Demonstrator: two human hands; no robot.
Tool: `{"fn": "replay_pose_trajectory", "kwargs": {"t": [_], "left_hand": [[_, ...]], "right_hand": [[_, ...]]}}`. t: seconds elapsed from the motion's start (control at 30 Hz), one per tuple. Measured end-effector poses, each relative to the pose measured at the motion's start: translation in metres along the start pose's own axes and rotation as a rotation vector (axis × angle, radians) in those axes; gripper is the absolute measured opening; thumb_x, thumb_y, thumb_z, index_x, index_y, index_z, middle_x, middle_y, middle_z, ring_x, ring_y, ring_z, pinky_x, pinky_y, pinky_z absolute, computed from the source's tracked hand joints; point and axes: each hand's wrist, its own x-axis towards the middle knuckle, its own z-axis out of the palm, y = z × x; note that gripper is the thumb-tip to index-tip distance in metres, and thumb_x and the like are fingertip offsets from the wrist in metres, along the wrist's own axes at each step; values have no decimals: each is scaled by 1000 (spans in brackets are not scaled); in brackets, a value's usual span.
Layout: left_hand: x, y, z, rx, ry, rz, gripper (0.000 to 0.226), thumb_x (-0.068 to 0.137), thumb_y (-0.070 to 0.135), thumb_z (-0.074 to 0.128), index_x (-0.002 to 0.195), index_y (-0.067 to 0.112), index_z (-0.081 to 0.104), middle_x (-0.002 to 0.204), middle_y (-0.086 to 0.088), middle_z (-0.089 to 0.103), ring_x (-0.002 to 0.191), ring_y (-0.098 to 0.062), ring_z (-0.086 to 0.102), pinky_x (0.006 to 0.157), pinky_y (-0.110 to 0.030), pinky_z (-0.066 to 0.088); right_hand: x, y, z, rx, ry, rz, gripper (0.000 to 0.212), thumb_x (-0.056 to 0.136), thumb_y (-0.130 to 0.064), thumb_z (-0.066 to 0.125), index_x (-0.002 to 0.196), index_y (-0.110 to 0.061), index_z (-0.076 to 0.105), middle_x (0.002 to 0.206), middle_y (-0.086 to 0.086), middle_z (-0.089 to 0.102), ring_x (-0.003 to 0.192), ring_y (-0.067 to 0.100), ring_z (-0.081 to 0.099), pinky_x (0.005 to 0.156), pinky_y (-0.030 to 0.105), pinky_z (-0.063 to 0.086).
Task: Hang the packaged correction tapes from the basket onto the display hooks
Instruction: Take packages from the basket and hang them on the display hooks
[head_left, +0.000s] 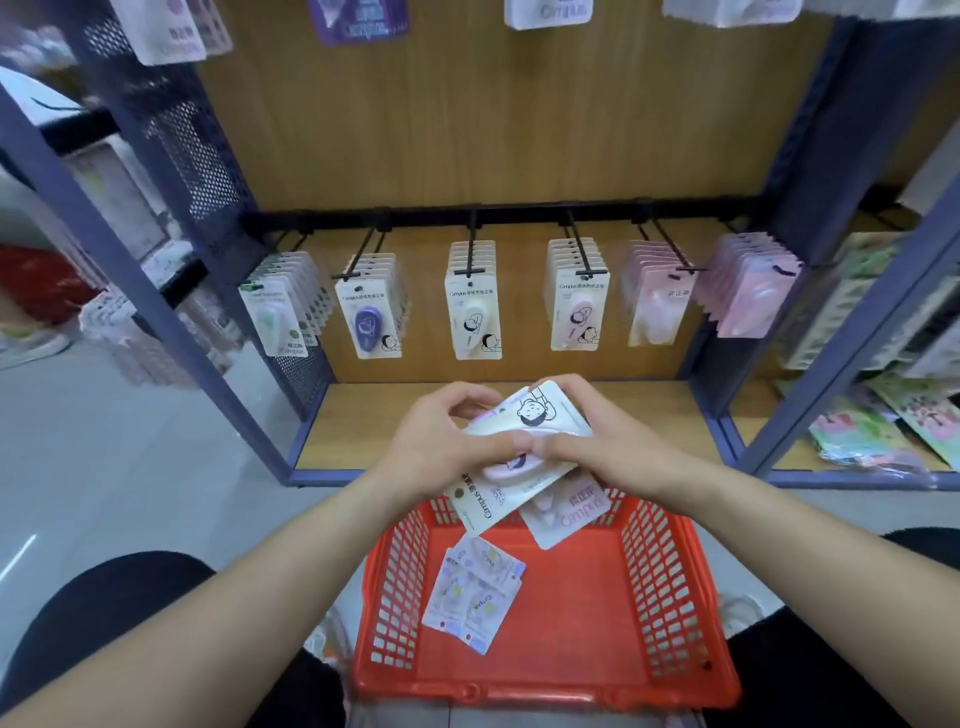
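Both hands hold a small stack of packaged correction tapes (524, 457) above the far end of the red basket (675, 613). My left hand (447, 441) grips the stack from the left, my right hand (587, 441) from the right, thumbs meeting on top. The top pack shows a cartoon face. A few more packs (475, 592) lie loose on the basket floor. Ahead, a row of display hooks (471, 244) on a black rail carries hanging packs: green, purple, cream, pink and pale lilac ones.
A wooden shelf board (363, 421) lies below the hooks, framed by blue metal uprights (156, 291). More stationery hangs above and fills the neighbouring shelves at right (883, 415). My dark-clad knees flank the basket on the grey floor.
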Motion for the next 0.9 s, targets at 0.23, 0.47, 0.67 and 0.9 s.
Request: {"fn": "replay_pose_trajectory", "kwargs": {"t": [0.23, 0.47, 0.67, 0.9], "left_hand": [[27, 3, -5, -10, -83, 45, 50, 74, 27, 91, 118, 31, 68, 117, 10, 70, 103, -2, 68, 87, -22, 54], [56, -3, -9, -301, -22, -5, 55, 79, 6, 83, 127, 24, 65, 121, 3, 74, 103, -21, 75, 83, -44, 61], [67, 1, 5, -520, 102, -55, 33, 91, 9, 74, 123, 16, 65, 115, -3, 76, 100, -28, 75, 89, -54, 60], [65, 8, 3, -611, 69, -98, 16, 99, 11, 61, 113, 11, 69, 107, -10, 78, 98, -25, 75, 87, -41, 62]], "right_hand": [[22, 10, -11, 89, 64, 39, 33, 91, -15, 66, 118, -26, 50, 99, -7, 67, 82, 2, 64, 68, 21, 51], [46, 28, -22, 386, 252, 50, 38, 72, -27, 62, 110, -28, 58, 92, -5, 73, 81, 13, 69, 65, 31, 53], [65, 21, -13, 572, 362, 43, 24, 89, -19, 64, 109, -29, 57, 99, 1, 72, 73, 14, 69, 61, 37, 54], [72, 15, -1, 688, 373, 42, 22, 95, -16, 66, 116, -21, 59, 105, 4, 75, 85, 21, 76, 70, 41, 61]]}}
